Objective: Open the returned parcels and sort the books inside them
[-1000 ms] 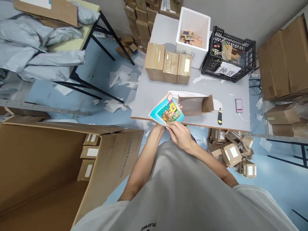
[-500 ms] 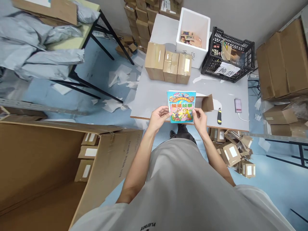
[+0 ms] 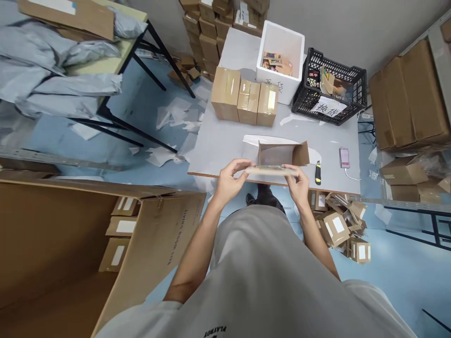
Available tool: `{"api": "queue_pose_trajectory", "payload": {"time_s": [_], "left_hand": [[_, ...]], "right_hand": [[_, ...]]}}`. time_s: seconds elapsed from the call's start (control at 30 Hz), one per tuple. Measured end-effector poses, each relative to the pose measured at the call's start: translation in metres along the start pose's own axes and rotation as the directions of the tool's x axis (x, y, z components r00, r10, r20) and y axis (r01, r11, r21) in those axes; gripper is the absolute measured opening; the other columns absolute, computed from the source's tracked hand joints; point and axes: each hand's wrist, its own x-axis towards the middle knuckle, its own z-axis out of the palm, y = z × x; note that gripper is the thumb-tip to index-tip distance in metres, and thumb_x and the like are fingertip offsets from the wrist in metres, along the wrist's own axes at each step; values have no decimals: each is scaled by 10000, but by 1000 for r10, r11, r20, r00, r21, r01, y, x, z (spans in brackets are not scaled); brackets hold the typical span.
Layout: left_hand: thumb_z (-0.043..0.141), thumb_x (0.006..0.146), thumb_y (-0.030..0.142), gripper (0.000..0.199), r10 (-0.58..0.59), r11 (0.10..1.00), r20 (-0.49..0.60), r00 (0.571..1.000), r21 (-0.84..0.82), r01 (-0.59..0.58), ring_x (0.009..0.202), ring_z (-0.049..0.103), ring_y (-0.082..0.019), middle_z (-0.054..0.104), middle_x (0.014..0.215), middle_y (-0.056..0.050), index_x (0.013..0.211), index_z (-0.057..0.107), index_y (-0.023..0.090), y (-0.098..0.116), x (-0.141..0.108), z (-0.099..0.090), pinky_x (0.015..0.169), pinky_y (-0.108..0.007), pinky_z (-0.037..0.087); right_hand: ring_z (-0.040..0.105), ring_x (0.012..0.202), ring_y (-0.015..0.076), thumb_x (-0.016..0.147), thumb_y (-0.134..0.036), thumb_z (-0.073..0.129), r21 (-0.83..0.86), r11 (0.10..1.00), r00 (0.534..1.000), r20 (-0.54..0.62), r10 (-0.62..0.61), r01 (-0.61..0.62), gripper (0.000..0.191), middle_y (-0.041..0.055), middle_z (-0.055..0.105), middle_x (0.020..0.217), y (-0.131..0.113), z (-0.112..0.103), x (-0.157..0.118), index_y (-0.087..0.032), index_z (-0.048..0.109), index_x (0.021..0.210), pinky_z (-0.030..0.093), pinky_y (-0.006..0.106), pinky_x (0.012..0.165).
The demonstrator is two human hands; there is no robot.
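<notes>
Both hands grip a thin paperback book (image 3: 271,171) by its two ends, above the front edge of the table. It is turned edge-on, so its pale page edges face me and the cover is mostly hidden. My left hand (image 3: 230,182) pinches the left end between thumb and fingers. At the right end, my right hand (image 3: 298,184) is closed in the same way. Just behind the book lies an open cardboard box (image 3: 300,154), its inside partly visible. A black and yellow box cutter (image 3: 318,173) rests to the right of my right hand.
On the grey table (image 3: 211,150) stand several taped cartons (image 3: 225,96), a white foam box (image 3: 273,89) and a black crate (image 3: 327,105) holding books. A phone (image 3: 344,158) with a cable lies at right. Left of me is a large open carton (image 3: 165,234); small boxes (image 3: 334,227) lie on the floor.
The book has tilted from showing its colourful front cover to edge-on, uncovering the open box behind it. Both hands still hold its ends. The whole view has shifted slightly.
</notes>
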Motion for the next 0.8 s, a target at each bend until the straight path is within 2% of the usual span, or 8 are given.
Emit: {"api": "queue_pose_trajectory", "payload": {"time_s": [0.1, 0.2, 0.3, 0.4, 0.53, 0.6, 0.67, 0.8], "left_hand": [[913, 894, 625, 606, -141, 987, 17, 990, -75, 142, 1033, 840, -261, 864, 1157, -121, 1296, 791, 188, -19, -1, 6, 962, -401, 716], [931, 854, 682, 747, -280, 945, 86, 956, -152, 291, 977, 825, -264, 856, 1186, -142, 1385, 792, 174, -30, -7, 10, 776, -348, 718], [924, 864, 694, 943, -425, 860, 271, 863, -177, 479, 913, 824, -280, 848, 1255, -146, 1650, 650, 250, -29, -14, 13, 530, -296, 657], [912, 907, 628, 1093, -492, 787, 408, 769, -168, 593, 1084, 836, -338, 760, 1519, -157, 1834, 394, 370, -22, -21, 16, 531, -335, 701], [954, 869, 528, 1206, -554, 708, 458, 695, -180, 683, 1208, 820, -350, 664, 1659, -136, 1860, 270, 472, -21, -20, 32, 651, -358, 752], [960, 859, 517, 1157, -563, 705, 462, 686, -166, 690, 1194, 827, -331, 687, 1621, -128, 1835, 343, 457, -23, -10, 45, 719, -364, 762], [944, 878, 518, 1020, -544, 734, 470, 695, -134, 666, 1192, 828, -319, 733, 1539, -126, 1778, 476, 405, -22, 8, 62, 809, -392, 770], [922, 887, 518, 868, -445, 840, 455, 771, -88, 536, 1178, 822, -324, 776, 1446, -146, 1675, 619, 316, -6, 77, 112, 906, -480, 770]], "right_hand": [[797, 1038, 284, 958, -678, 819, -41, 991, 991, -40, 130, -131, 481, 108, 874, 1135, 10, -4, -5, -234, 857, 1142, 679, 433, 934], [806, 1043, 309, 910, -726, 844, 32, 966, 966, -24, 257, -256, 563, 116, 879, 1137, 20, -6, -16, -239, 856, 1192, 693, 453, 912], [819, 1031, 318, 848, -729, 907, 170, 911, 926, 24, 377, -376, 607, 108, 878, 1093, 30, -9, -28, -243, 851, 1208, 713, 453, 891], [805, 905, 268, 829, -673, 953, 269, 843, 885, 126, 448, -465, 691, 72, 849, 1008, 40, -17, -36, -236, 824, 1349, 716, 380, 746], [779, 877, 230, 818, -586, 993, 348, 748, 821, 328, 468, -565, 919, 75, 844, 1206, 50, -37, -37, -316, 675, 1636, 679, 301, 548], [789, 924, 230, 811, -560, 1011, 391, 718, 814, 353, 462, -576, 984, 70, 846, 1238, 54, -50, -32, -345, 625, 1690, 717, 322, 609], [806, 995, 243, 820, -561, 1015, 441, 711, 837, 296, 461, -548, 992, 73, 851, 1258, 58, -66, -23, -347, 614, 1702, 753, 367, 729], [814, 1180, 311, 844, -608, 992, 486, 767, 903, 135, 407, -418, 967, 120, 831, 1397, 58, -102, 31, -309, 630, 1689, 760, 452, 902]]}}
